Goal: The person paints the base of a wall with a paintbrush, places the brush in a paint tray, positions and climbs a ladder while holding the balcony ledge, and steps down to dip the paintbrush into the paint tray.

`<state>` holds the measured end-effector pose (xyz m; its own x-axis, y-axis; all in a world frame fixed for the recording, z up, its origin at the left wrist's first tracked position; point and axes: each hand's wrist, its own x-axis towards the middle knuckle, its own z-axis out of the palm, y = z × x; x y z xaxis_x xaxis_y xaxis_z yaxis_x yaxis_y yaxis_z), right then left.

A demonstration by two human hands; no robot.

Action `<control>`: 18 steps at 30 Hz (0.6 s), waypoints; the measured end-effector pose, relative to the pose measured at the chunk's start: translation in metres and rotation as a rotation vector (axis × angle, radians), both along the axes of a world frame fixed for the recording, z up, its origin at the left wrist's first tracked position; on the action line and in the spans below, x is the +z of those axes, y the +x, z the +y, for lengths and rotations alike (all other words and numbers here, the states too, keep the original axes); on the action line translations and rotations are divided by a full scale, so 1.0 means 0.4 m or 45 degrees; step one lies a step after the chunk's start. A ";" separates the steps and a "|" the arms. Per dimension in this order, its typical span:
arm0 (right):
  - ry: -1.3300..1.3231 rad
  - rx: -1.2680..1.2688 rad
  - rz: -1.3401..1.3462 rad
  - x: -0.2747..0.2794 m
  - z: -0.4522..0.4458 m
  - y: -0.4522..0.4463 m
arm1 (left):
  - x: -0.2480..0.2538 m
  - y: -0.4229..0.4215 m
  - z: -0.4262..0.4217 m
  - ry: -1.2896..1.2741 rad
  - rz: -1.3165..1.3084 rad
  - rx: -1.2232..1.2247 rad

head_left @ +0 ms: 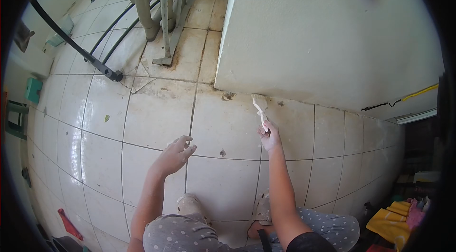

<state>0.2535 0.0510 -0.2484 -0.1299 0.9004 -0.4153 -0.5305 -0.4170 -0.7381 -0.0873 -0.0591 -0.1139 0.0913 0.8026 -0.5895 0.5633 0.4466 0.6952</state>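
A white paintbrush point(261, 109) is gripped by its handle in my right hand point(270, 136). Its bristle end meets the foot of the white wall point(327, 38), where wall and tiles join. Over the floor tiles to the left, my left hand point(179, 151) hangs with its fingers apart and nothing in it. Brown stains mark the floor point(228, 119) along the wall's base, with a dark patch to the left of the brush.
At the upper left stand a metal frame point(165, 19) and a dark pole point(97, 62). A green stool point(16, 119) is at the left edge, a red cloth point(70, 225) at the lower left. Yellow cloth point(392, 221) lies lower right. A yellow-black cable point(418, 92) crosses the wall.
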 end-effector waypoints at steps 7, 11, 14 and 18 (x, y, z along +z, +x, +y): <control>0.087 0.052 -0.008 0.054 0.041 0.000 | 0.013 0.001 -0.001 0.011 0.012 0.031; 0.226 0.017 0.118 0.162 0.017 0.007 | -0.005 0.004 -0.004 0.028 0.016 0.004; 0.324 0.049 0.173 0.256 -0.012 0.031 | 0.005 0.012 0.012 0.041 0.029 -0.024; 0.308 -0.041 0.318 0.368 0.007 0.079 | 0.017 0.028 0.022 0.023 -0.020 -0.040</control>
<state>0.2850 0.0539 -0.1012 -0.1709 0.9741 -0.1481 -0.7172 -0.2261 -0.6592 -0.0761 -0.0504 -0.1072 0.1261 0.8094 -0.5735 0.5657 0.4163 0.7118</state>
